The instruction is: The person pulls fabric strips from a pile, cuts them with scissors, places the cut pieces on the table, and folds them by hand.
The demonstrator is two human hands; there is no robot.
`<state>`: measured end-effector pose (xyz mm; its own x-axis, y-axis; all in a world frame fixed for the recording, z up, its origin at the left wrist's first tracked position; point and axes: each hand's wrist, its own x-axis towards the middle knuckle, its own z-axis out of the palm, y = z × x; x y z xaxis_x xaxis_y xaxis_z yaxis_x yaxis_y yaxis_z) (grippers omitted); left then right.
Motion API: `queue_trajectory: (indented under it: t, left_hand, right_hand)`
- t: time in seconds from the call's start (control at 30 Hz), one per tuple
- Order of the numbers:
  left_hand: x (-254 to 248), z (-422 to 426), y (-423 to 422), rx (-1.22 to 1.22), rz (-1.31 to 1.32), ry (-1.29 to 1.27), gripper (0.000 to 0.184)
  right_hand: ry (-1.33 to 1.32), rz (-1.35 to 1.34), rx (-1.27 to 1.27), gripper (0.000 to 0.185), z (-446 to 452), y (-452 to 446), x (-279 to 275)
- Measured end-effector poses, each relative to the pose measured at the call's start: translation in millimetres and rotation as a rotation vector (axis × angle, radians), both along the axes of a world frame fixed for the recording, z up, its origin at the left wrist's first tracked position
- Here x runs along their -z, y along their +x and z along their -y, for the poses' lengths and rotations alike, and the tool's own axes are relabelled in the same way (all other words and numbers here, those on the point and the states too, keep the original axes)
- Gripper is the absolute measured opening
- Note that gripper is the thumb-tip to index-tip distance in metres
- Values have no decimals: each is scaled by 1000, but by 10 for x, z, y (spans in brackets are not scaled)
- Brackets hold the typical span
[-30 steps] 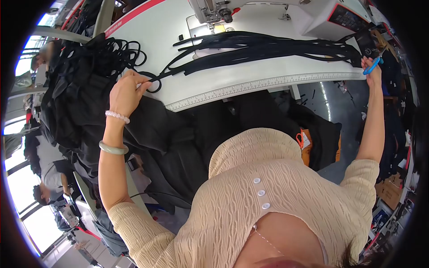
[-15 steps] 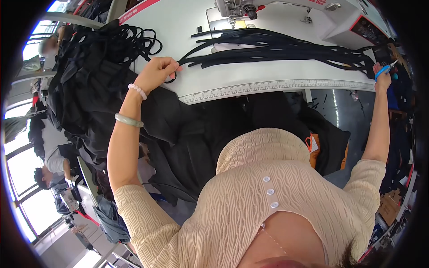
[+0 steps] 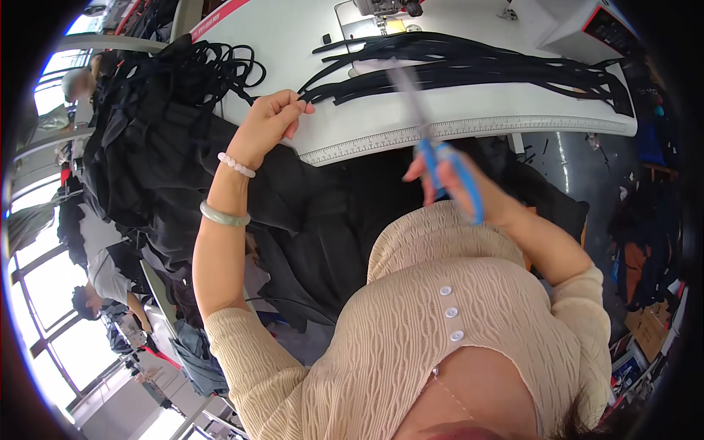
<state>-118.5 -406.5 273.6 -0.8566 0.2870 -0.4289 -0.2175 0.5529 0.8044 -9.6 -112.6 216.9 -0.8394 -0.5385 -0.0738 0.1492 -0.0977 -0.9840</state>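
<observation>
My left hand (image 3: 277, 123) is closed in a pinch on a black strap at the left end of a bundle of long narrow black straps (image 3: 469, 79). The bundle lies across the white sewing table, its far end near the table's right side. In front of my body, my right hand (image 3: 484, 192) grips scissors (image 3: 434, 167) by their blue handles. The blades point up toward the bundle and are smeared by motion, so I cannot tell whether they are apart.
A ruler (image 3: 469, 130) runs along the table's front edge. Behind the straps stands a sewing machine (image 3: 389, 7). Dark fabric (image 3: 147, 161) with looped black straps (image 3: 227, 70) is heaped at left. A co-worker (image 3: 110, 275) sits beyond it.
My right hand has swung with the scissors from the table's right end to in front of my body. My left hand stays near the straps' left end.
</observation>
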Motion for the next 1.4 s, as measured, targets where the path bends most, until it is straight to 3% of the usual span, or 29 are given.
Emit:
queue_trajectory:
  t: [0.13,0.33,0.63,0.83,1.03,1.13,1.4]
  left_hand:
    - [-12,-42,98,22,-1,51,20]
    - [11,-105,184,28,14,99,21]
    - [43,-72,204,8,32,135,21]
    - [40,-19,274,-25,47,133,23]
    - [-55,-210,531,62,-60,152,23]
    - [-50,-287,588,103,-65,201,28]
    - [6,-310,634,7,-81,145,15]
  right_hand:
    - [125,217,-158,57,485,-10,144]
    - [133,239,-151,59,614,-89,179]
    - [175,246,-128,42,686,-108,216]
    - [99,418,-92,46,688,-133,87]
    - [-51,146,164,34,745,-234,44]
    - [-120,124,223,32,784,-300,-20]
    - [-105,75,273,21,739,-340,-67]
